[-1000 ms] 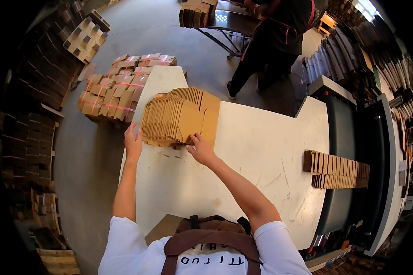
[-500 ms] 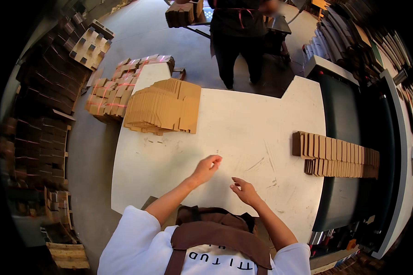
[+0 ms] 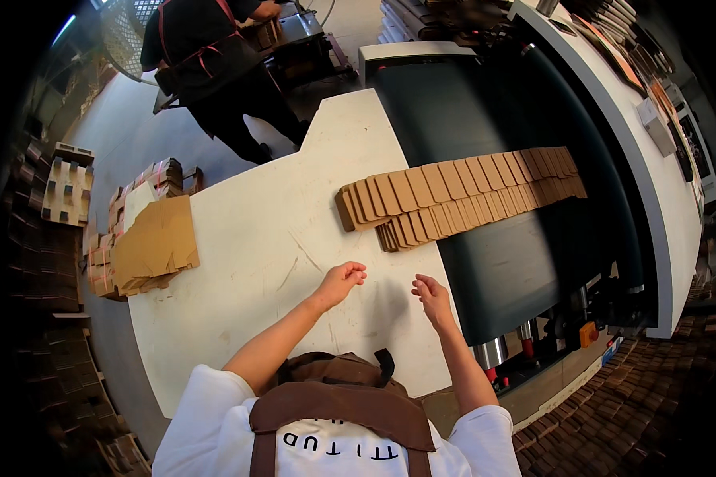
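My left hand hovers over the white table, its fingers loosely bent and nothing in it. To its right, my right hand is held up with fingers slightly apart, also holding nothing, close to the table's right edge. Beyond both hands lies a long, overlapping run of folded brown cardboard pieces in two rows. Its near-left end rests on the table and the rest stretches over the dark green belt. Neither hand touches the cardboard.
A fanned stack of flat brown cardboard sits at the table's left edge, with tied bundles behind it. A co-worker stands beyond the table. The machine's grey side frame borders the belt at right.
My view has turned right, bringing the cardboard run and belt nearer the middle. My hands are now farther right over the table, still without anything in them.
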### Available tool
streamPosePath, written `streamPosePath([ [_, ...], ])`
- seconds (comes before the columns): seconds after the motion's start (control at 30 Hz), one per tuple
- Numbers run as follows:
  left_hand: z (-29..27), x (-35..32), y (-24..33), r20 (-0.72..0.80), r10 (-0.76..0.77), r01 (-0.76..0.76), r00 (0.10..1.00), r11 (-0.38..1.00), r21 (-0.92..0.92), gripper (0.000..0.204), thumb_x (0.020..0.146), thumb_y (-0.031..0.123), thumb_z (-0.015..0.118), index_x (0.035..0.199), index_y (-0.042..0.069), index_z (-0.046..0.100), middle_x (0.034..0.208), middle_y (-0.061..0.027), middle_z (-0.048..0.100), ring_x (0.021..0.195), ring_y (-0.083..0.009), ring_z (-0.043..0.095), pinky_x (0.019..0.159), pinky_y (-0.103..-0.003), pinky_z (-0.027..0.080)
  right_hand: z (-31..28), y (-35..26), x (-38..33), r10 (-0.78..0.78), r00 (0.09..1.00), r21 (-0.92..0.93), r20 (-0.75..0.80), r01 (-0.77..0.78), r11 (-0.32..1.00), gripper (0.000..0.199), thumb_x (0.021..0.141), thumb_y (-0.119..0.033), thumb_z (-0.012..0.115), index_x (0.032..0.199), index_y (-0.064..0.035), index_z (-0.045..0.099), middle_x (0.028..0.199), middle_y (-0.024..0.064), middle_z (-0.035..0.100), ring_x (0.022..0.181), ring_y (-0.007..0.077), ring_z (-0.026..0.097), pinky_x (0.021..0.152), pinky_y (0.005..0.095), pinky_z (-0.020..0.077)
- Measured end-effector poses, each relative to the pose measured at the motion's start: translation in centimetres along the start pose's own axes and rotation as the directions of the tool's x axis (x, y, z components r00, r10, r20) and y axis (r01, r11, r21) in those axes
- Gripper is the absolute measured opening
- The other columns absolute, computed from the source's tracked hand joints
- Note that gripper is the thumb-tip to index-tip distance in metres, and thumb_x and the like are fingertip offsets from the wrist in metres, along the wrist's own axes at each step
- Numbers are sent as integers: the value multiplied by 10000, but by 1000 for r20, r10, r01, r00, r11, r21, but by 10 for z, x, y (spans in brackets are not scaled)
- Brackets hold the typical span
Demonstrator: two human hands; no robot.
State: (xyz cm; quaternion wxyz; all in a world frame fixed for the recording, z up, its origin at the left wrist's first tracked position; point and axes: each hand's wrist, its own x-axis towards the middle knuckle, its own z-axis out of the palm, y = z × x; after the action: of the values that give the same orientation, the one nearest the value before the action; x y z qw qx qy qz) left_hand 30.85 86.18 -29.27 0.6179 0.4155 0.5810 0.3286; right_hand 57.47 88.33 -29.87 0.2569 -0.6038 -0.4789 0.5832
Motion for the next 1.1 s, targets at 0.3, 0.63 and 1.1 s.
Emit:
streamPosePath([
  [0.3, 17, 140, 79, -329, -45, 4, 943, 993, -122, 267, 969, 162, 481, 1176, 13, 561, 973, -45, 623, 853, -101, 595, 672, -241, 497, -44, -40, 68, -450, 867, -432, -212, 330, 839, 325, 927, -214, 564, 1196, -32, 580, 1213, 151, 596, 1092, 301, 574, 931, 384, 456],
  [0.63, 37, 194, 104, -321, -255, 185, 912, 955, -232, 131, 933, 175, 563, 975, 58, 604, 811, 15, 596, 666, -87, 555, 520, -236, 438, -61, -43, 91, -435, 889, -546, -140, 297, 783, 356, 908, -208, 577, 1214, -30, 539, 1243, 133, 554, 1114, 327, 513, 924, 413, 448],
  [1.1, -173, -71, 187, -546, 433, -489, 717, 871, 48, 135, 978, 128, 495, 1042, 29, 561, 914, 13, 629, 834, -48, 560, 770, -192, 434, 2, -130, 15, -631, 751, -369, -195, 540, 757, 374, 867, -162, 657, 1197, -21, 554, 1153, 156, 609, 1063, 320, 569, 904, 385, 453],
])
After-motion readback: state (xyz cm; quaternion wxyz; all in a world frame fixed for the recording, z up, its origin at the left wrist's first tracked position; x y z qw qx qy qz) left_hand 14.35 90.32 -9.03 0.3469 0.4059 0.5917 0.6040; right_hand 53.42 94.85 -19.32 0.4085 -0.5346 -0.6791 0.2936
